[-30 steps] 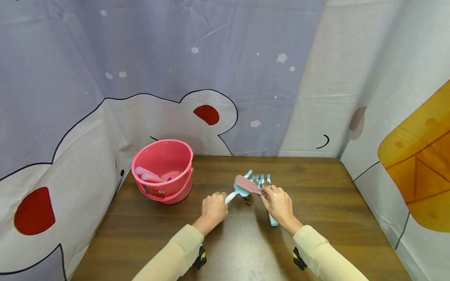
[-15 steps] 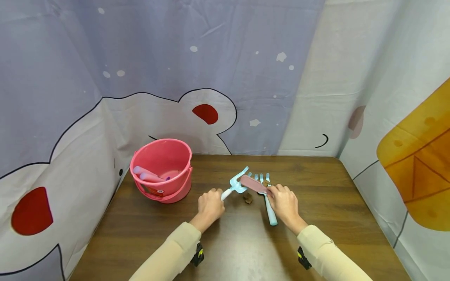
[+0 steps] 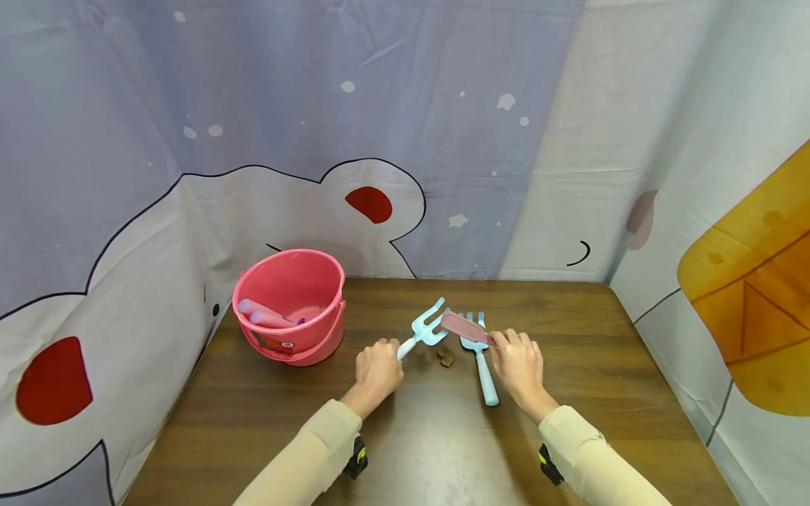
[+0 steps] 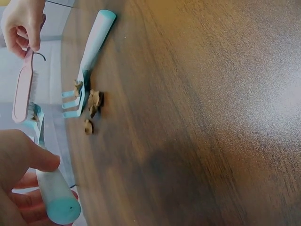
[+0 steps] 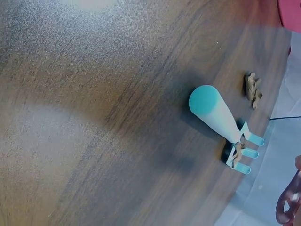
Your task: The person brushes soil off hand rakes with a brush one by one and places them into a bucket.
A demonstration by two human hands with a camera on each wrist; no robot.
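My left hand (image 3: 380, 369) grips the white handle of a light-blue hand fork (image 3: 425, 332), raised above the table. My right hand (image 3: 517, 362) pinches the handle of a pink brush (image 3: 465, 327). In the left wrist view, the brush's white bristles (image 4: 33, 94) face the raised fork, their ends close to its tines; whether they touch, I cannot tell. A second blue garden fork (image 4: 96, 42) lies on the table, with a brown clump (image 5: 239, 151) on its head. More brown clumps (image 4: 95, 101) rest on the wood between the two forks.
A pink bucket (image 3: 330, 346) stands at the table's left, with purple and pink handles (image 3: 268, 318) inside. The wooden table (image 3: 569, 337) ends at a printed cloth backdrop (image 3: 443, 176), and more cloth rises on both sides.
The brush has slid rightward across the held fork, from its head toward the tine tips, uncovering most of it. The held fork has shifted slightly left. The lying fork and clumps stay put.
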